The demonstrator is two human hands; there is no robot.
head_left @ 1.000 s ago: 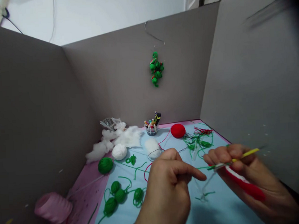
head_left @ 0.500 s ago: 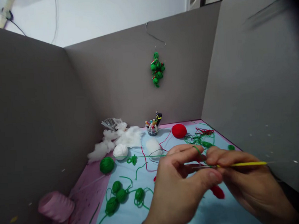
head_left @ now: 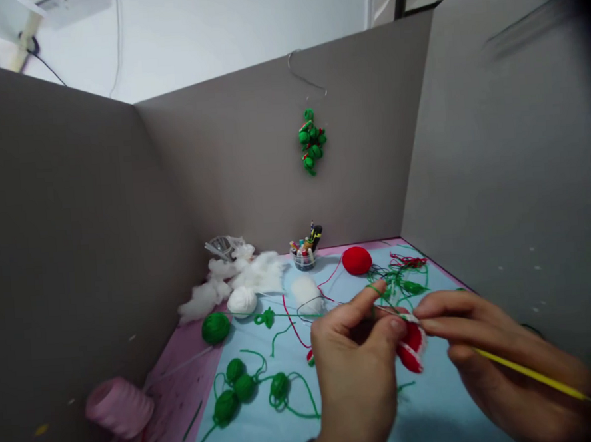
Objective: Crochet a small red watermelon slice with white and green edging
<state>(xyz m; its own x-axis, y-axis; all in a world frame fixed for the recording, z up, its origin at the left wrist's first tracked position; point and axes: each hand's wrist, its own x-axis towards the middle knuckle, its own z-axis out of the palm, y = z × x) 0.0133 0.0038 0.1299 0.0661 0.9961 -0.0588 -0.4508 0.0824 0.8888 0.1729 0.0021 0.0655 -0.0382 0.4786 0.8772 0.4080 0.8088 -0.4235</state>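
My left hand [head_left: 357,370] pinches a small red crochet piece [head_left: 412,347] with a white edge between thumb and fingers. Green yarn runs over its raised index finger and stretches left to a green yarn ball [head_left: 215,328]. On the right, my right hand [head_left: 494,355] is closed on a crochet hook with a yellow handle [head_left: 532,373], which slants down to the right. The fingertips of this hand touch or nearly touch the piece's upper edge. The hook's tip is hard to make out by the work.
Several small green crocheted balls [head_left: 244,387] lie at front left, near a pink thread cone [head_left: 121,408]. Behind are white stuffing [head_left: 259,273], a white yarn ball [head_left: 242,301], a cup of pens [head_left: 304,257] and a red yarn ball [head_left: 357,260]. Grey panels [head_left: 252,163] enclose the table.
The hook has swung from level to slanting down right. My left hand has turned, bringing the red and white piece into fuller view, and my right hand has shifted slightly right.
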